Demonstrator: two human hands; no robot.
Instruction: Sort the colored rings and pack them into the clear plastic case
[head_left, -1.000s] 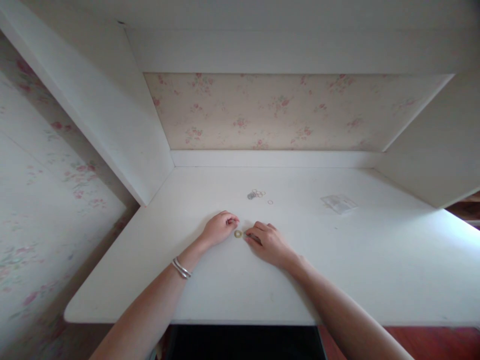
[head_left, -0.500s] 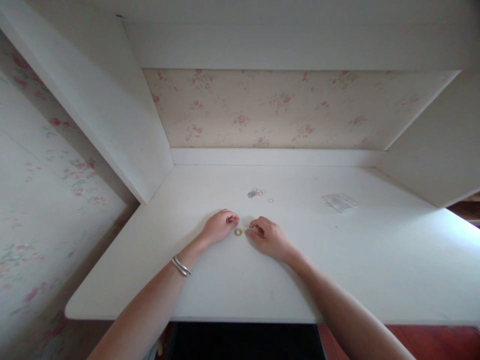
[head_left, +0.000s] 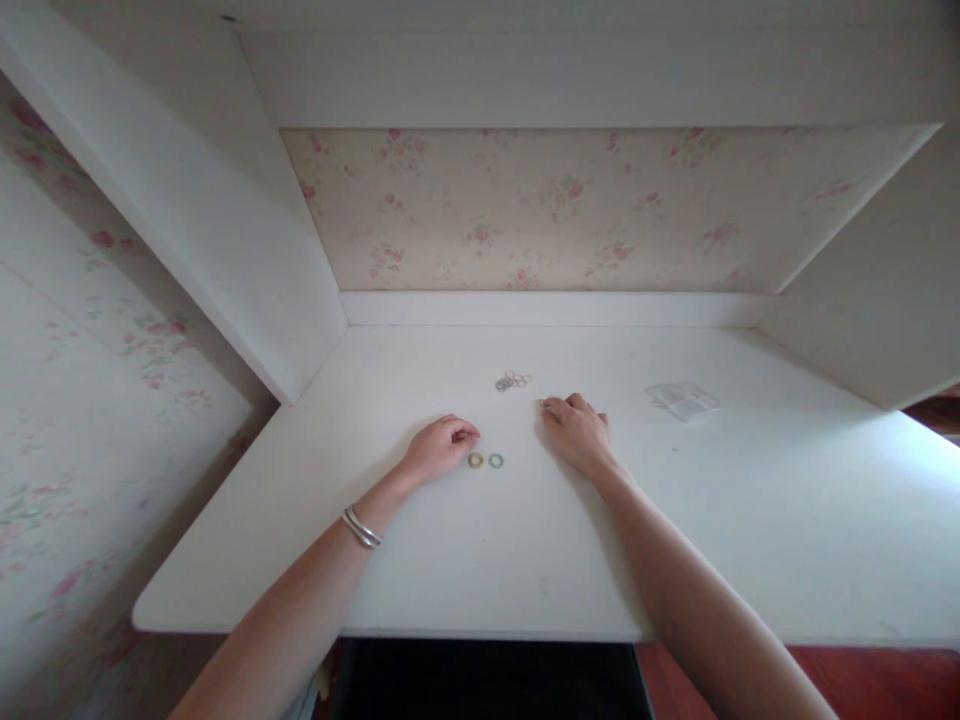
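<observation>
Right hand [head_left: 579, 432] has swung off toward one o'clock, green ring [head_left: 490, 461] uncovered beside yellow ring [head_left: 471, 461]! It and left hand [head_left: 437, 449] curl; grips, can't tell.

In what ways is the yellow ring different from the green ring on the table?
Colour: the yellow ring is golden yellow, while the green ring is pale green.
Place: the yellow ring lies close to the left hand; the green ring lies farther from it, on the side toward the right hand.
Shared: both are round, look about equal in size and lie flat on the white table.
</observation>
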